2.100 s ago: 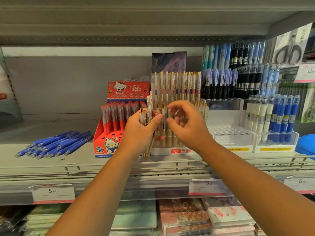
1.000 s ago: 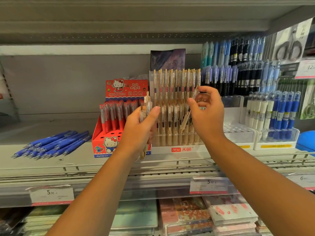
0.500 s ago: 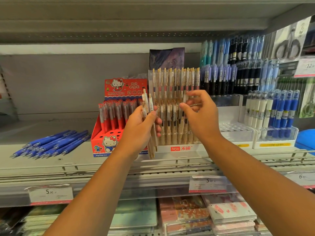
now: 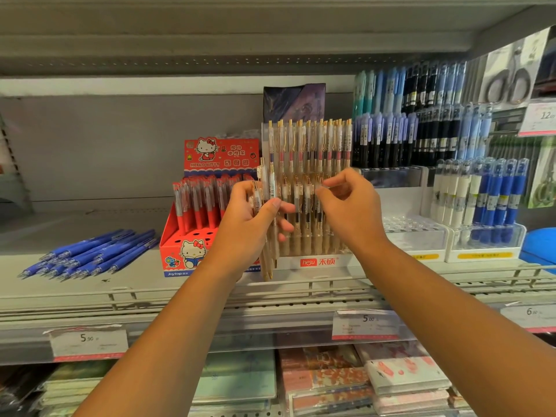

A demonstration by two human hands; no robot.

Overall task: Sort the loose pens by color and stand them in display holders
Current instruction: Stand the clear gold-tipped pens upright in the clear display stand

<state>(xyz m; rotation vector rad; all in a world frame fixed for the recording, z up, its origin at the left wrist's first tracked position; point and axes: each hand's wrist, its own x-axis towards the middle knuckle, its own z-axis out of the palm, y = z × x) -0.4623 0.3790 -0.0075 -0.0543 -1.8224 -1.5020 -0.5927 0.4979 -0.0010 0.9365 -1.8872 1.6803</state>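
My left hand (image 4: 248,225) grips a small bundle of clear gold-trimmed pens (image 4: 268,194), held upright in front of the left end of a clear tiered display holder (image 4: 316,261). The holder is packed with rows of the same gold pens (image 4: 310,145). My right hand (image 4: 353,212) is at the holder's front row, its thumb and forefinger pinching the top of one gold pen (image 4: 316,203). A loose pile of blue pens (image 4: 90,254) lies flat on the shelf at the left.
A red Hello Kitty box (image 4: 192,251) with red pens stands left of the clear holder. To the right are a clear holder with bare holes (image 4: 412,236) and one with white and blue pens (image 4: 481,203). A wire rail (image 4: 301,288) edges the shelf front.
My right hand came down and left from the holder's upper right to the front row beside my left hand. The left hand and its bundle rose slightly.
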